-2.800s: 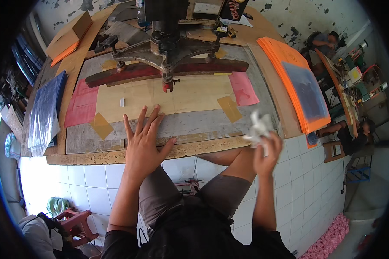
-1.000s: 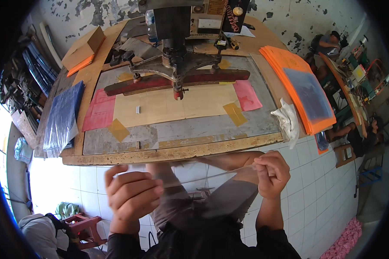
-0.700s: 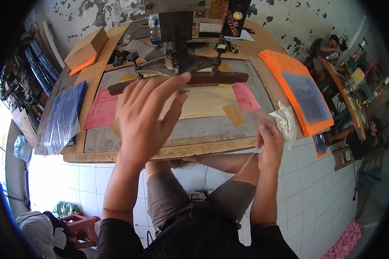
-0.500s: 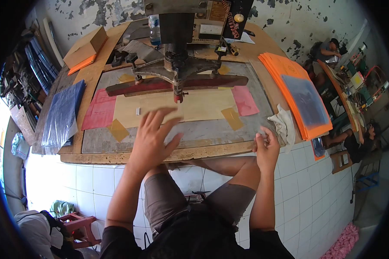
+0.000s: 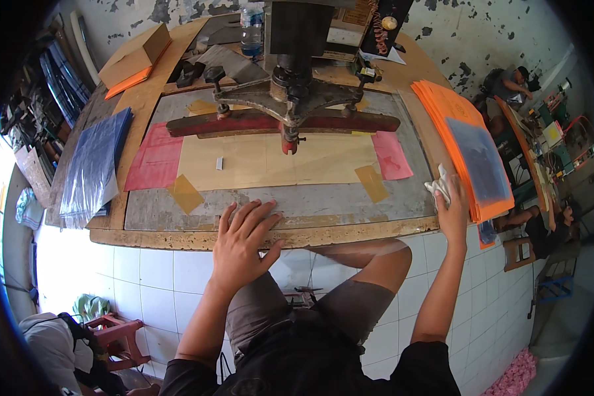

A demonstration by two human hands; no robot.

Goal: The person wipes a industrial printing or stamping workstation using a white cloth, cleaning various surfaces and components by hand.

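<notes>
My left hand (image 5: 243, 241) rests flat, fingers spread, on the worn front edge of the grey press bed (image 5: 323, 201). At the bed's right front corner, my right hand (image 5: 453, 206) grips a crumpled white rag (image 5: 439, 187). A beige sheet (image 5: 270, 162) lies in the middle of the bed with pink pieces (image 5: 155, 156) at its two ends and yellow tape patches (image 5: 186, 193) at its corners. Above the sheet hangs the dark red bar (image 5: 280, 122) of the press head (image 5: 290, 59).
A stack of orange folders (image 5: 465, 148) with a clear sleeve on top lies at the right. Blue plastic sheets (image 5: 96, 165) lie at the left, a cardboard box (image 5: 135, 56) at the back left. Another person (image 5: 511, 82) sits at far right. White tiles front the table.
My left hand swung up over the bed and came down flat on its front edge. My right hand moved out to the bed's right corner and now holds the white rag there.
</notes>
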